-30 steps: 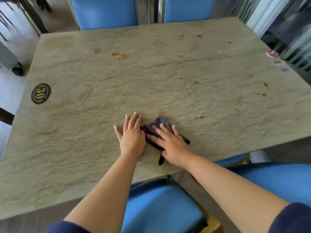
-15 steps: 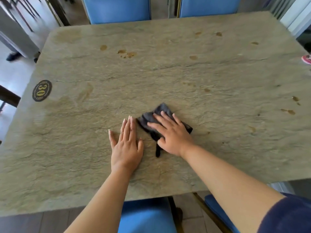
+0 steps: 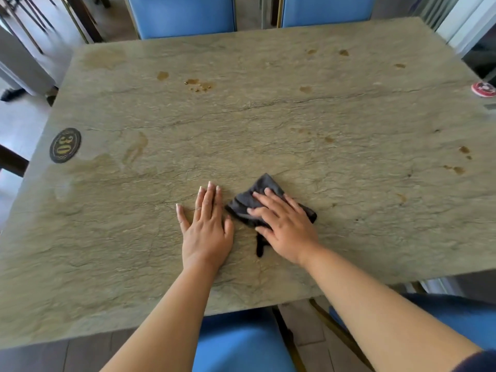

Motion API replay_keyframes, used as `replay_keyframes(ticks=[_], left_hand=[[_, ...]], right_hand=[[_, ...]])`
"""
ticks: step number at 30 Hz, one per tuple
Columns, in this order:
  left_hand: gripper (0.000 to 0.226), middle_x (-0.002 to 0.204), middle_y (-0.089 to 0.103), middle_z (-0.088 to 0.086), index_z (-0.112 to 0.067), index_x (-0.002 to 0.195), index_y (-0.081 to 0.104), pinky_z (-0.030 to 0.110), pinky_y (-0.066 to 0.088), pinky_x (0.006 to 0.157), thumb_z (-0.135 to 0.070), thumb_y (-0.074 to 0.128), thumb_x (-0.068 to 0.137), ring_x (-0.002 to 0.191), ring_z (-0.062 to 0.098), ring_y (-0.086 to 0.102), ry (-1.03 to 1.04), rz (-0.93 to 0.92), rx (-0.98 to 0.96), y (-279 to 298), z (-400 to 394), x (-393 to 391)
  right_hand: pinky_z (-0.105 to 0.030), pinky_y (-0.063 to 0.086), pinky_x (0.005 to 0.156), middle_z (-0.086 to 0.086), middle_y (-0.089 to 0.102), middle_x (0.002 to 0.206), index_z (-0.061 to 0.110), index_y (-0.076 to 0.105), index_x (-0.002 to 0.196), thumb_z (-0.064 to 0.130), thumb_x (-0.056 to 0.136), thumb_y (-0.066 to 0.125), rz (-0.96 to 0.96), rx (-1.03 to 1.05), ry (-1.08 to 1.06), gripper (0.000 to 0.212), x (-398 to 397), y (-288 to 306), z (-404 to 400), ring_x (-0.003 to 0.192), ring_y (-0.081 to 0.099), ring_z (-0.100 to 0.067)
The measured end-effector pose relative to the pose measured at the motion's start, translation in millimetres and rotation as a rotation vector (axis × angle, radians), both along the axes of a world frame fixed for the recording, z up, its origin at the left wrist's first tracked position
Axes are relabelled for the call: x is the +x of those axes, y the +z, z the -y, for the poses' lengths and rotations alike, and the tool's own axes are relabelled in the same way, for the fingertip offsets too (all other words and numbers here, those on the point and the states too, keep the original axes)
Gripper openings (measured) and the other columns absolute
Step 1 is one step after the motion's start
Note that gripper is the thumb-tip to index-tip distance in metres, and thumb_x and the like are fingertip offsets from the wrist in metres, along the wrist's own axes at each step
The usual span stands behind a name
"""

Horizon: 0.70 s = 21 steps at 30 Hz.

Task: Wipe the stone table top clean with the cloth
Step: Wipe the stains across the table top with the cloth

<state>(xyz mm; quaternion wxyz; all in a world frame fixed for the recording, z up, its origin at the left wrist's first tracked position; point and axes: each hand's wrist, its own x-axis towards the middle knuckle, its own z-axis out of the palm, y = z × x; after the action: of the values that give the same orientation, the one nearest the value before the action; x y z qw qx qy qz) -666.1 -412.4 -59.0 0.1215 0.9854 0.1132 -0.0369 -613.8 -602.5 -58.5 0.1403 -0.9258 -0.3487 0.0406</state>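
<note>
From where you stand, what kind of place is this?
Probably a restaurant or café dining room: the stone table bears a black oval number plaque reading 30, matching blue padded chairs surround it, and more table legs stand beyond.

We see a dark oval number plaque [image 3: 65, 145] reading 30. Far to its right lies a red round disc [image 3: 483, 89]. Beyond the plaque stand two blue chairs [image 3: 182, 15], and nearer us than it, another blue seat [image 3: 241, 342].
</note>
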Motion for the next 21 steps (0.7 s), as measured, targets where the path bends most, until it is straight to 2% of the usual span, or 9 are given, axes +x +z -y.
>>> replay_keyframes(ticks=[2, 4, 6, 8, 10, 13, 16, 18, 21], left_hand=[[0.068, 0.161, -0.014, -0.011, -0.024, 0.154, -0.006, 0.056, -0.010, 0.117, -0.042, 0.013, 0.091, 0.145, 0.004, -0.020, -0.002, 0.004, 0.004, -1, 0, -1], [0.066, 0.161, -0.016, -0.010, -0.023, 0.154, -0.008, 0.058, -0.009, 0.116, -0.041, 0.014, 0.094, 0.145, 0.005, -0.020, 0.002, 0.004, 0.014, -3, 0, -1], [0.065, 0.161, -0.016, -0.010, -0.023, 0.153, -0.010, 0.059, -0.009, 0.115, -0.040, 0.014, 0.095, 0.146, 0.007, -0.019, 0.013, -0.005, 0.028, -5, 2, -1], [0.063, 0.161, -0.017, -0.009, -0.023, 0.153, -0.011, 0.060, -0.010, 0.115, -0.038, 0.011, 0.096, 0.146, 0.008, -0.019, 0.030, -0.030, 0.030, -4, 5, 0], [0.062, 0.160, -0.020, -0.008, -0.022, 0.153, -0.013, 0.062, -0.013, 0.113, -0.037, 0.009, 0.096, 0.146, 0.009, -0.021, 0.048, -0.069, 0.016, -1, 8, 2], [0.062, 0.159, -0.024, -0.008, -0.022, 0.152, -0.015, 0.066, -0.015, 0.110, -0.034, 0.010, 0.097, 0.144, 0.010, -0.025, 0.077, -0.150, -0.028, 6, 13, 6], [0.060, 0.160, -0.022, -0.008, -0.020, 0.154, -0.005, 0.066, -0.016, 0.109, -0.034, 0.015, 0.099, 0.145, 0.014, -0.025, 0.110, -0.159, -0.091, 14, 22, 10], [0.057, 0.161, -0.019, -0.009, -0.022, 0.154, 0.004, 0.064, -0.018, 0.109, -0.036, 0.018, 0.101, 0.145, 0.013, -0.024, 0.095, -0.137, -0.149, 19, 35, 9], [0.058, 0.161, -0.017, -0.010, -0.025, 0.155, 0.003, 0.062, -0.019, 0.111, -0.039, 0.020, 0.101, 0.145, 0.011, -0.024, -0.082, -0.116, -0.159, 19, 64, 4]], right_hand=[[-0.045, 0.022, 0.115, 0.001, 0.040, 0.150, 0.029, 0.052, 0.126, 0.043, 0.092, 0.035, 0.031, -0.023, -0.039, 0.040, 3, -3, 35, 0.142, 0.029, -0.020], [-0.049, 0.025, 0.112, -0.003, 0.042, 0.149, 0.028, 0.053, 0.130, 0.042, 0.092, 0.034, 0.054, -0.034, -0.282, 0.045, 14, -2, 64, 0.142, 0.031, -0.025], [-0.048, 0.018, 0.114, -0.005, 0.031, 0.155, 0.029, 0.041, 0.142, 0.040, 0.097, 0.035, 0.018, -0.095, -0.521, 0.047, 19, 1, 77, 0.145, 0.021, -0.027], [-0.047, 0.007, 0.117, -0.003, 0.015, 0.160, 0.034, 0.023, 0.150, 0.037, 0.100, 0.034, -0.053, -0.153, -0.637, 0.051, 10, 7, 64, 0.148, 0.007, -0.027], [-0.049, 0.008, 0.118, -0.004, 0.011, 0.161, 0.036, 0.016, 0.151, 0.038, 0.100, 0.031, -0.051, -0.162, -0.573, 0.052, -20, 7, 38, 0.148, 0.003, -0.028], [-0.053, 0.012, 0.117, -0.004, 0.017, 0.160, 0.038, 0.020, 0.149, 0.042, 0.097, 0.027, -0.028, -0.121, -0.209, 0.053, -87, 6, 15, 0.148, 0.008, -0.029], [-0.048, 0.002, 0.118, 0.005, 0.010, 0.161, 0.042, 0.016, 0.149, 0.046, 0.099, 0.027, -0.046, -0.180, 0.087, 0.052, -108, 9, 44, 0.148, 0.002, -0.021], [-0.047, -0.003, 0.118, 0.009, -0.002, 0.161, 0.047, 0.008, 0.148, 0.051, 0.097, 0.020, -0.072, -0.229, 0.046, 0.052, -95, 11, 68, 0.147, -0.009, -0.017], [-0.047, -0.004, 0.119, 0.007, -0.012, 0.160, 0.047, -0.002, 0.148, 0.054, 0.095, 0.010, -0.140, -0.231, -0.368, 0.054, -61, 12, 92, 0.145, -0.019, -0.017]])
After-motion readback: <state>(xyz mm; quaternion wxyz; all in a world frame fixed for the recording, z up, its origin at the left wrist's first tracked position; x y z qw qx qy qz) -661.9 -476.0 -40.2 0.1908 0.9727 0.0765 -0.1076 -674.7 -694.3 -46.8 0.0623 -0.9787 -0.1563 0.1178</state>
